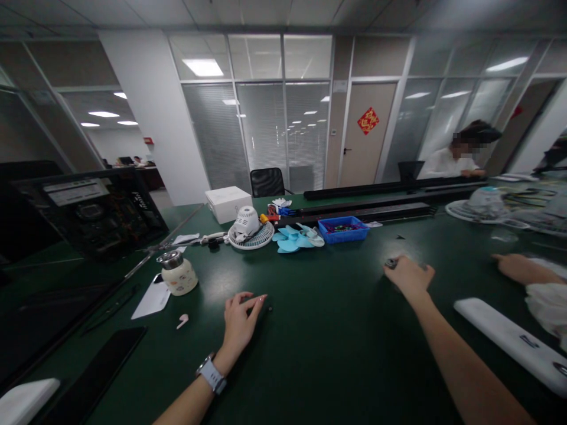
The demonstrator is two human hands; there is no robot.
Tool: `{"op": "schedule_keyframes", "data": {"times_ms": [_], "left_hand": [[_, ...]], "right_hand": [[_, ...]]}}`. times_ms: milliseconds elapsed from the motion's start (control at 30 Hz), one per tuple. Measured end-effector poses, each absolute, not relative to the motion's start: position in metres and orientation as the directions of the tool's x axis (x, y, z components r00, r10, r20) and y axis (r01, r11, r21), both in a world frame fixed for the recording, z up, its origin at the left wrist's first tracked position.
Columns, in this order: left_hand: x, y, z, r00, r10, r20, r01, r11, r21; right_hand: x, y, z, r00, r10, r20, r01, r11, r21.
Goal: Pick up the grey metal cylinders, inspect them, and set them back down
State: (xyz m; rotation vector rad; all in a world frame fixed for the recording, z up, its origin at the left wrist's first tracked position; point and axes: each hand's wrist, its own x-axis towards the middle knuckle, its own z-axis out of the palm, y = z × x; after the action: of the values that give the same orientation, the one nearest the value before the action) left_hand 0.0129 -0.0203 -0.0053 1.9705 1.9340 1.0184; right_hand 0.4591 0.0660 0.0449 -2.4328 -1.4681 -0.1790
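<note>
By the fingers of the right hand (410, 276), a small dark metallic piece (390, 263) is held above or on the counter (328, 330); it protrudes at the hand's ten o'clock, and these fingers are curled around it. Most of its form is hidden by the hand. At the left hand (239, 319), thumb and forefinger are brought near to each other, but whether they are fully closed, or something is pinched, cannot be told. A tiny black part (270, 309) is seen just beside these fingertips, at three o'clock.

The metallic piece is judged to be light, stiff and rather slippery, so it would best be gripped by its sides, with a firm but small pinch. The tiny part would probably be easily lost, and only the fingertips can be used for it.

Farther out, at ten o'clock from the right hand, a blue plastic tray (343, 235) of small parts is placed. At one o'clock from the left hand, light blue fan blades (292, 239) are laid; at twelve, a white fan motor housing with its grille (248, 227) is found.
</note>
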Motion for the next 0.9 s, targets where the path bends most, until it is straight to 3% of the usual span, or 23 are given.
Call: {"op": "schedule_keyframes", "data": {"times_ms": [133, 233, 333, 400, 467, 567, 700, 800, 900], "left_hand": [[0.012, -0.019, -0.007, -0.084, 0.934, 0.346, 0.812, -0.137, 0.567], [0.012, -0.017, -0.010, -0.106, 0.920, 0.376, 0.800, -0.146, 0.582], [0.013, -0.016, -0.011, -0.162, 0.902, 0.400, 0.773, -0.136, 0.620], [0.014, -0.016, -0.011, -0.192, 0.891, 0.411, 0.752, -0.135, 0.645], [0.016, -0.018, -0.010, -0.213, 0.880, 0.424, 0.735, -0.142, 0.663], [0.018, -0.020, -0.008, -0.234, 0.862, 0.450, 0.720, -0.158, 0.676], [0.019, -0.021, -0.007, -0.228, 0.859, 0.458, 0.723, -0.165, 0.670], [0.018, -0.021, -0.007, -0.218, 0.867, 0.448, 0.729, -0.161, 0.666], [0.017, -0.019, -0.008, -0.216, 0.878, 0.426, 0.729, -0.145, 0.669]], "right_hand": [[0.461, 0.065, 0.045, 0.503, 0.834, 0.225, 0.863, -0.470, -0.187], [0.433, 0.055, 0.052, 0.401, 0.776, 0.486, 0.916, -0.348, -0.200], [0.366, 0.036, 0.057, 0.068, 0.785, 0.616, 0.965, 0.104, -0.239], [0.311, 0.022, 0.053, -0.240, 0.831, 0.501, 0.830, 0.443, -0.338], [0.260, 0.011, 0.045, -0.428, 0.823, 0.374, 0.690, 0.565, -0.452], [0.208, 0.004, 0.031, -0.508, 0.817, 0.271, 0.647, 0.570, -0.506], [0.194, 0.005, 0.028, -0.500, 0.827, 0.256, 0.673, 0.558, -0.486], [0.226, 0.009, 0.040, -0.489, 0.816, 0.309, 0.665, 0.578, -0.473], [0.295, 0.021, 0.058, -0.326, 0.837, 0.439, 0.722, 0.520, -0.456]]}}
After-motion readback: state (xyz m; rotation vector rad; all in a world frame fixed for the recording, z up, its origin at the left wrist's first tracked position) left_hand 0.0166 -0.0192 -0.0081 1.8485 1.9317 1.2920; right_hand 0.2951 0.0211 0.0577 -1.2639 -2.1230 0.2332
